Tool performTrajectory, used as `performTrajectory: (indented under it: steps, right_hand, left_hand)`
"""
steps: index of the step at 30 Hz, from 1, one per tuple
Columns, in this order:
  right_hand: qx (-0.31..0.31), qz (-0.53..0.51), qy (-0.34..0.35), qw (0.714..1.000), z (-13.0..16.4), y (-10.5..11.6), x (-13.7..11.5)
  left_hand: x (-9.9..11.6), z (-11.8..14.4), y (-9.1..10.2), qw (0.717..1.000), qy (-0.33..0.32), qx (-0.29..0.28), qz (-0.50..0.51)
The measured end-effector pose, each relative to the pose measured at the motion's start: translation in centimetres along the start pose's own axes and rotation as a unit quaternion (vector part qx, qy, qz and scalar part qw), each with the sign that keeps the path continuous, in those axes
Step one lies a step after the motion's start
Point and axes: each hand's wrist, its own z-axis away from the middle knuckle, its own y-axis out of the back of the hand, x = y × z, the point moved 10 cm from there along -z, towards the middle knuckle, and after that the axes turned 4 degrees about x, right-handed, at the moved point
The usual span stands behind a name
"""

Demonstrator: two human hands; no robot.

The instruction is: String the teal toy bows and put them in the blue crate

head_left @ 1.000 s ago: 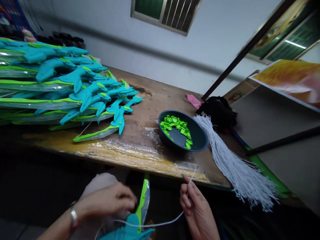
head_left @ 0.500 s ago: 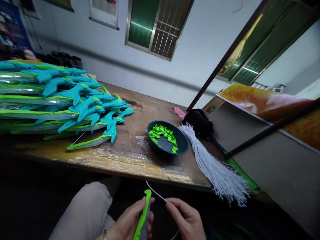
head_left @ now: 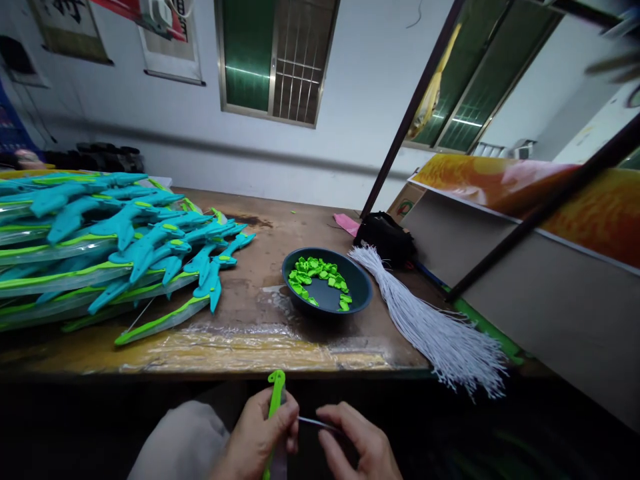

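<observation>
My left hand (head_left: 263, 427) is closed around a toy bow (head_left: 277, 393), whose green end with a small hook stands up above my fingers; its lower part runs out of view. A white string (head_left: 313, 421) stretches from my left fingertips to my right hand (head_left: 357, 440). The right fingers are curled around the string, with thumb and forefinger slightly apart at the tips. Both hands are over my lap, just below the table edge.
Several blue and green toy bows (head_left: 165, 253) are piled on the table (head_left: 270, 227) at left. A dark bowl (head_left: 363, 283) holds small green pieces (head_left: 320, 270). Beside it lie a bundle of white strings (head_left: 425, 320) and a black bag (head_left: 385, 237). A dark pole (head_left: 415, 107) rises behind.
My left fingertips have moved onto the string by the bow, where its end hung free above my right fingers. The view has turned, and the table things sit lower at left.
</observation>
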Motion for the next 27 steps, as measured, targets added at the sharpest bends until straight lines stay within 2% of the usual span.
performTrajectory:
  steps: [2, 5, 11, 16, 20, 24, 27]
  right_hand:
    - [-0.022, -0.016, 0.001, 1.0, -0.6, -1.1, -0.4]
    - [-0.011, -0.031, 0.009, 0.999, -1.6, -1.7, -1.1]
    - [0.068, -0.027, 0.027, 0.997, -2.6, -0.3, -3.0]
    - [0.118, -0.041, 0.095, 0.988, -3.1, -0.2, -6.3]
    - [0.114, -0.008, 0.133, 0.985, -3.2, -1.0, -7.4]
    - [0.085, 0.023, 0.125, 0.988, -3.1, -1.4, -7.2]
    - [0.098, 0.032, 0.113, 0.988, -3.0, -0.9, -7.1]
  left_hand:
    - [0.1, 0.0, 0.2, 0.999, -0.01, 0.023, -0.032]
    - [0.5, 0.3, 0.4, 0.997, -0.015, 0.052, -0.051]
    - [0.8, 1.3, 0.5, 0.991, 0.035, 0.048, 0.12]
    - [0.9, 1.4, 0.8, 0.989, 0.031, 0.038, 0.138]
    - [1.7, 1.5, -0.1, 0.99, 0.021, 0.019, 0.138]
    - [1.8, 1.8, -0.3, 0.991, 0.034, 0.031, 0.127]
    - [1.4, 2.0, -0.3, 0.989, 0.051, 0.044, 0.129]
